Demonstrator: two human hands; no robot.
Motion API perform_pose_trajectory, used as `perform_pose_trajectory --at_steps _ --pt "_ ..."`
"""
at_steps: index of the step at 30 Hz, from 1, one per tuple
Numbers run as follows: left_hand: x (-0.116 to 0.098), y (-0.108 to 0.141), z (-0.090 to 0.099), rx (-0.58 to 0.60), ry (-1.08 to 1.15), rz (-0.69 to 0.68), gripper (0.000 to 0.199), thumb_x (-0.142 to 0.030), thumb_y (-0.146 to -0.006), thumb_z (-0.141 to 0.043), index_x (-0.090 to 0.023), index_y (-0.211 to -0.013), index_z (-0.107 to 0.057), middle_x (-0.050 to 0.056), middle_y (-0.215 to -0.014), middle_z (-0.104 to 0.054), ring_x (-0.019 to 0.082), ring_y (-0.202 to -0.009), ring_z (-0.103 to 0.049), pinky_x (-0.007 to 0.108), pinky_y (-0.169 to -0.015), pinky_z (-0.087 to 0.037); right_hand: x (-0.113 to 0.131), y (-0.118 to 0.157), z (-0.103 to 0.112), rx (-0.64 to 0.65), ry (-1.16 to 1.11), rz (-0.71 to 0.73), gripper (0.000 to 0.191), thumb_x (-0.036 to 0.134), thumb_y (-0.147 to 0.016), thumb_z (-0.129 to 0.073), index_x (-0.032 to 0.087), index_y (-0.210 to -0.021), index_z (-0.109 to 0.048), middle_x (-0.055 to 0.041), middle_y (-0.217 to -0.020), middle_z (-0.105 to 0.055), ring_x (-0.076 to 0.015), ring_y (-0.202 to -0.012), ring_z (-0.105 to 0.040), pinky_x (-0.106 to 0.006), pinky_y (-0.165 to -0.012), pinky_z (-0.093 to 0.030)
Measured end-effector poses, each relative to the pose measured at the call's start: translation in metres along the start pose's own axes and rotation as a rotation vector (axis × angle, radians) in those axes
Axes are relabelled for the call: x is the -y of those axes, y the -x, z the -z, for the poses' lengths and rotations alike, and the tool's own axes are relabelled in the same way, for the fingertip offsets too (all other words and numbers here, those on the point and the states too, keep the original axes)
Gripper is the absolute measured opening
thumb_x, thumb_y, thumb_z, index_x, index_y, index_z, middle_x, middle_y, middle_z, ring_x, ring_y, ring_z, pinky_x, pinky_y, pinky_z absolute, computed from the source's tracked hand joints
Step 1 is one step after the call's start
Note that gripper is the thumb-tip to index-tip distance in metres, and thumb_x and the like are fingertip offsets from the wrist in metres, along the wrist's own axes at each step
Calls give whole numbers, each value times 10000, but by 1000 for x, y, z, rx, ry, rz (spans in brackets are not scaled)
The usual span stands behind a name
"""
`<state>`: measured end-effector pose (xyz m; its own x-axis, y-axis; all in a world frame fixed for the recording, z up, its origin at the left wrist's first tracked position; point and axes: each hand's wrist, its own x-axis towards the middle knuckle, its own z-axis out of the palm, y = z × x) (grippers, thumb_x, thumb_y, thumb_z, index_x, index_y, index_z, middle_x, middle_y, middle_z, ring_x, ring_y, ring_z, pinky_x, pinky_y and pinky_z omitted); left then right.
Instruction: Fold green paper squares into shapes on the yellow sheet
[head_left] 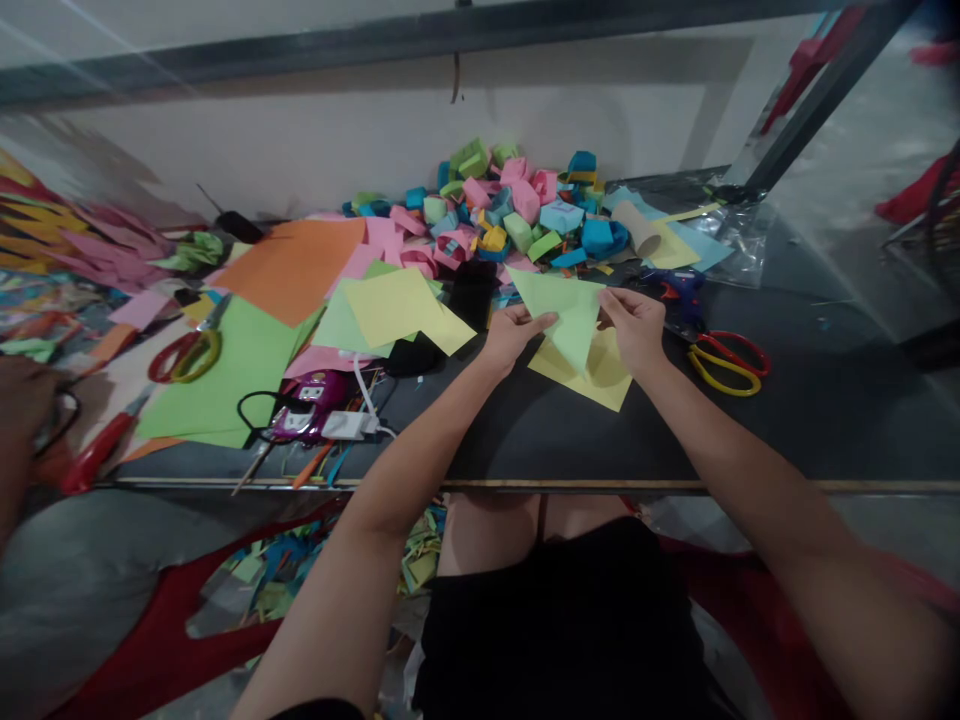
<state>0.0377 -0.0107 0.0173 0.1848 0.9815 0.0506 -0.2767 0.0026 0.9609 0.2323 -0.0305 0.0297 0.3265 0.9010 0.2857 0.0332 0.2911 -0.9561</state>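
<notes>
Between my hands, a sheet of light green paper [562,308] is held up, folded into a triangle with one corner pointing down. My left hand [517,335] pinches its left side between thumb and fingers. At the upper right corner, my right hand [634,318] is closed on the same paper. Below it a yellow sheet of paper [592,385] lies on the dark table [840,400]. Scissors with red and yellow handles [726,365] rest to the right of my right hand, beside a blue glue gun [679,290].
Folded paper pieces [517,205] in several colours are heaped against the wall. Left of my hands lie yellow sheets [397,310], an orange sheet [296,265], green sheets [240,370], a second pair of scissors [184,358] and a purple device [319,400]. A person sits at far left.
</notes>
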Motion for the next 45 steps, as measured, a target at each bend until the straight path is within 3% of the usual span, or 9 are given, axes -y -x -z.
perform_pose_trajectory --at_steps 6,11,16,21,26,31,37,45 --pt "2 -1 0 7 9 -12 344 -387 -615 -957 -190 -862 -821 84 -927 -831 233 -857 -782 420 -887 -648 5 1 1 19 53 37 524 718 -677 -826 215 -819 -798 -18 -686 -716 -155 -597 -655 -317 -552 -561" --pt "-1 0 0 32 56 -11 465 -488 -557 -985 -189 -872 -819 91 -941 -830 241 -896 -787 405 -906 -638 19 9 0 8 87 108 510 721 -705 -806 227 -831 -793 -15 -687 -726 -160 -596 -661 -328 -569 -580" --pt "-19 15 -3 160 68 26 471 -542 -510 -1005 -214 -768 -786 54 -866 -819 265 -925 -787 404 -882 -660 42 30 6 -34 152 257 384 625 -807 -781 245 -859 -801 -22 -756 -761 -199 -701 -723 -371 -687 -628" --pt "-36 27 -5 153 71 2 404 -469 -551 -1009 -224 -758 -763 35 -831 -787 318 -1043 -773 424 -839 -683 60 43 9 -50 163 326 325 582 -849 -762 263 -803 -798 -25 -751 -763 -206 -698 -737 -373 -696 -637" --pt "-39 25 2 109 57 -21 432 -465 -497 -1020 -220 -746 -766 38 -844 -787 351 -1039 -771 460 -826 -687 61 45 4 -11 97 293 412 639 -809 -769 228 -782 -790 -38 -733 -769 -206 -665 -736 -378 -662 -639" --pt "-37 22 10 26 49 36 377 -396 -581 -993 -229 -848 -787 50 -917 -784 386 -1203 -715 487 -869 -677 54 45 2 6 100 219 427 684 -783 -790 257 -797 -789 -33 -731 -754 -209 -705 -743 -372 -665 -639" --pt "-35 20 13 39 43 19 350 -328 -566 -1003 -210 -812 -784 57 -927 -782 401 -1230 -694 494 -894 -665 51 46 3 49 68 182 465 732 -783 -768 269 -817 -794 -23 -706 -746 -193 -651 -724 -353 -599 -629" --pt "-32 19 14 18 61 32 387 -375 -592 -1001 -225 -885 -799 54 -937 -793 395 -1219 -704 495 -890 -667 49 49 1 20 66 190 425 693 -802 -776 277 -886 -797 -17 -729 -753 -195 -654 -726 -374 -621 -644"
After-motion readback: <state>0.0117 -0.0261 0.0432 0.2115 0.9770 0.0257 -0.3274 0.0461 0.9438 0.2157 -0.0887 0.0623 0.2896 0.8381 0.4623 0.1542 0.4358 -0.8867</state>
